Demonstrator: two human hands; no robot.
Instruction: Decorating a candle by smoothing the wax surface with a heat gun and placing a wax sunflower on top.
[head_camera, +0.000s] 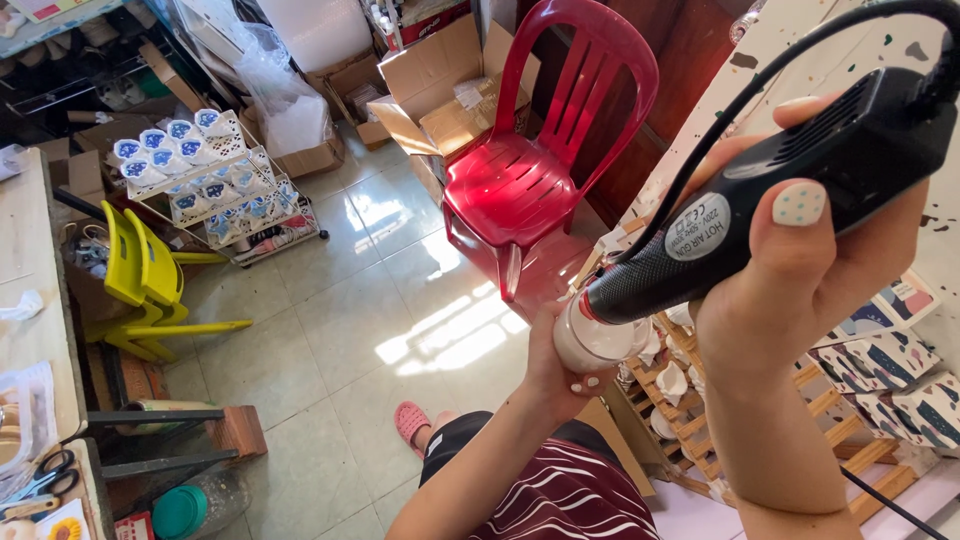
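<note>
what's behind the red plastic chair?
Behind the red plastic chair: open brown cardboard boxes on the tiled floor, dark wood panelling to its right. The chair back covers the boxes' right side; their contents aren't visible.

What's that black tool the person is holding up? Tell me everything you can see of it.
The black tool looks like a handheld hot-air gun of matt plastic, with a textured grip, vent slots near its back and a round grey label on its side. A black cord loops from its rear. The right hand grips it, tilted down to the left, its nozzle right against the small pale bottle held up by the left hand.
</note>
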